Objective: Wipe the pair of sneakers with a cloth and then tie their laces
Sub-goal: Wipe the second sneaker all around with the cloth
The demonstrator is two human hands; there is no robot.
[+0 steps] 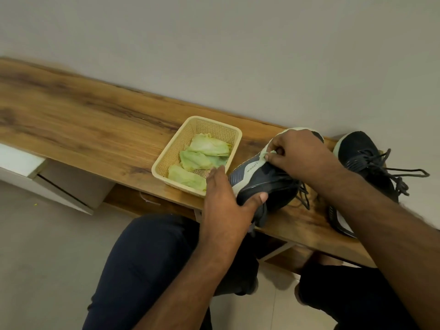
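Observation:
A dark navy sneaker (262, 179) with a pale sole lies tilted on its side on the wooden bench (83, 120). My left hand (226, 206) grips its heel end, thumb across the upper. My right hand (297, 153) pinches a small pale green cloth (269, 154) against the sole's edge near the toe. The sneaker's laces hang loose under my right wrist. The second dark sneaker (364, 163) stands to the right on the bench, its laces untied and spread; my right forearm hides its heel.
A beige plastic basket (166, 160) holding several folded green cloths (204, 151) sits just left of the held sneaker. A wall runs behind the bench. A white drawer unit (28, 167) is at the left. My knees are below the bench edge.

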